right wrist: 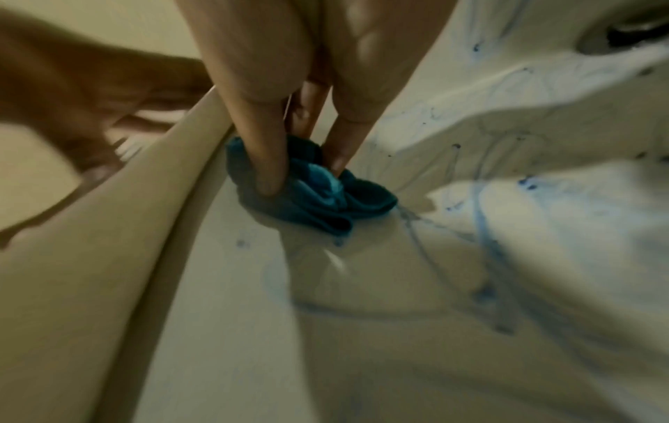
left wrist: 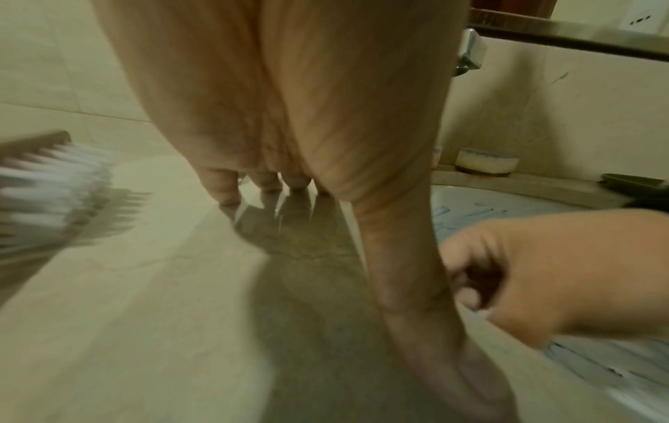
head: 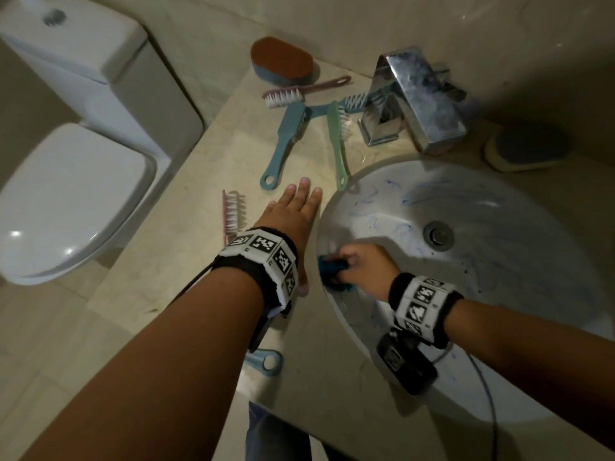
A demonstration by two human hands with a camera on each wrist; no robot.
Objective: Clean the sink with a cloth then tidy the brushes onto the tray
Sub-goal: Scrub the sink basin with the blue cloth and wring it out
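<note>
We are in the wiping step: our right hand [head: 362, 264] pinches the bunched teal cloth [right wrist: 308, 194] against the sink [head: 499, 201] wall near its left rim; blue smears remain. Our left hand [head: 293, 214] lies spread flat on the table [head: 186, 247]. Next, we judge, sweep toward the drain [head: 438, 235]; the brushes [head: 283, 144] wait scattered.

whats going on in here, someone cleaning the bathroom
Yes. A person's right hand presses a bunched teal cloth against the inner wall of the white sink, which is streaked with blue marks. The left hand rests flat on the counter. Several brushes lie loose beside the faucet, not yet tidied.
</note>
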